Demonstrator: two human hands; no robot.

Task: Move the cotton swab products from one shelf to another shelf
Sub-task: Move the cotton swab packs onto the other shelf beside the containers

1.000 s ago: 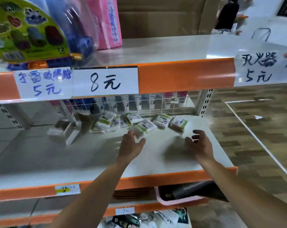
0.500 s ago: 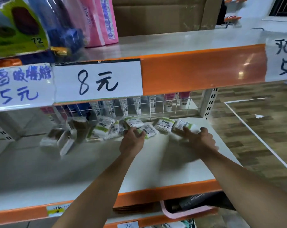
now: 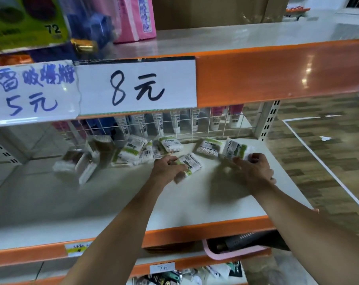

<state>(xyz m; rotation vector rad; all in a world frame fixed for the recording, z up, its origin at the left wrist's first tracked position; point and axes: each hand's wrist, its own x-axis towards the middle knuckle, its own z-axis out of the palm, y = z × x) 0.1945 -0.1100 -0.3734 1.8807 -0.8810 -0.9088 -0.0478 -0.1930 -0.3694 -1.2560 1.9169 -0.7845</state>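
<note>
- On the top shelf (image 3: 226, 36) at far left stands a green box (image 3: 26, 19) marked 72, with pink packs (image 3: 136, 17) beside it and a cardboard carton behind.
- Two paper price tags hang on that shelf's orange edge: a 5 yuan tag (image 3: 32, 93) in blue ink, then an 8 yuan tag (image 3: 136, 86) in black ink.
- On the middle shelf (image 3: 92, 202), the leftmost swab packs (image 3: 77, 161) lie tumbled and blurred near the wire grid (image 3: 174, 128) at the back; upright tubes stand behind that grid.
- A loose cluster of green-and-white swab packs (image 3: 131, 152) lies toward the back, just left of your left hand.
- Your left hand (image 3: 167, 167) reaches in palm down, fingers curled round one swab pack (image 3: 190, 164), which rests on the shelf surface.
- Between your hands, another swab pack (image 3: 208, 148) lies flat near the back grid, apart from both.
- Your right hand (image 3: 254, 170) also reaches in, fingertips pinching the near edge of the rightmost swab pack (image 3: 236, 150), which tilts up off the shelf.
- Below the middle shelf, a pink basket (image 3: 222, 253) juts out holding a dark roll, and a 7 yuan tag (image 3: 162, 268) marks the lowest shelf.
- At the right, wood-pattern floor (image 3: 329, 157) shows with a white line across it.
</note>
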